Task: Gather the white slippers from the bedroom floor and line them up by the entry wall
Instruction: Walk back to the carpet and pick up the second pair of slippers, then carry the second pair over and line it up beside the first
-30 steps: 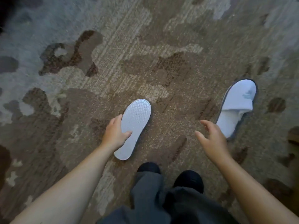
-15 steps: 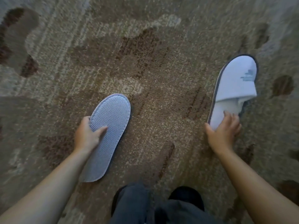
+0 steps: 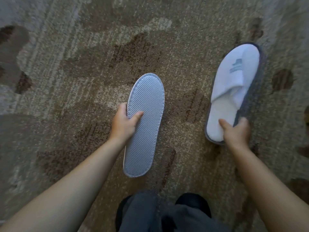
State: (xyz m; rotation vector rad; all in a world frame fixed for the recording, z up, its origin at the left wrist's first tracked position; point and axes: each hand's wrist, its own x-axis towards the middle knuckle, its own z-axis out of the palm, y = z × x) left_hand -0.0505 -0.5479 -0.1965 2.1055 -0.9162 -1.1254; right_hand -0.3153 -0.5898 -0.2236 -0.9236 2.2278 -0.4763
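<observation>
Both hands closed on slippers, one each. Left hand [image 3: 123,122] grips the sole-up slipper [image 3: 144,126] at its left edge near mid-length, thumb pressed across the textured grey sole, fingers wrapped under and hidden. Left forearm comes in bare from the lower left corner, wrist straight. Right hand [image 3: 236,132] pinches the upright slipper [image 3: 234,91] at its heel end, thumb on the white insole, fingers curled around the dark outer rim on the right side. Right forearm comes in bare from the lower right.

Nearest the camera, at the bottom edge between the forearms: dark trouser legs [image 3: 150,215] and two black shoes [image 3: 192,200], standing on the carpet [image 3: 66,81].

Sole-up slipper sits at centre, toe pointing away, heel end toward the person. Cannot tell whether it is lifted clear or touching the carpet. Upright slipper is to the right, well apart from the first, toe away and tilted slightly right, white strap with a faint blue logo [image 3: 236,66] facing up. Its heel looks raised off the carpet, not certain.

Carpet is patterned brown, tan and grey, open on every side of both slippers out to the picture edges. Far part is slightly blurred.
</observation>
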